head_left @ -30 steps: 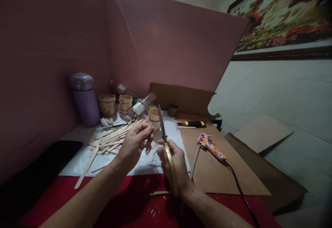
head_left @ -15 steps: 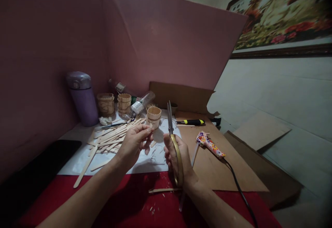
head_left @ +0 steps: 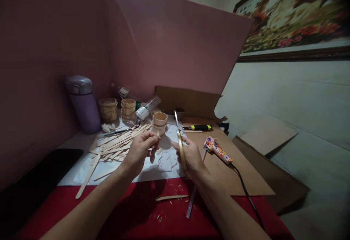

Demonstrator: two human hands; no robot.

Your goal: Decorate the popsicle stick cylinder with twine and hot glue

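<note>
Right grip [head_left: 193, 155], clamped on gold-handled metal scissors [head_left: 181, 149], had edged forward; left grip [head_left: 141, 148] pinched a pale sliver [head_left: 158, 133], beige round cup [head_left: 159, 120] beyond.

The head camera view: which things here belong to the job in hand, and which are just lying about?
Seem part of the work:
- scissors, in the right hand
- small pale piece, in the left hand
- wooden sticks, probably
- flowered glue gun, probably, though not in use

Seem just lying about:
- purple flask
- clear plastic bottle
</note>
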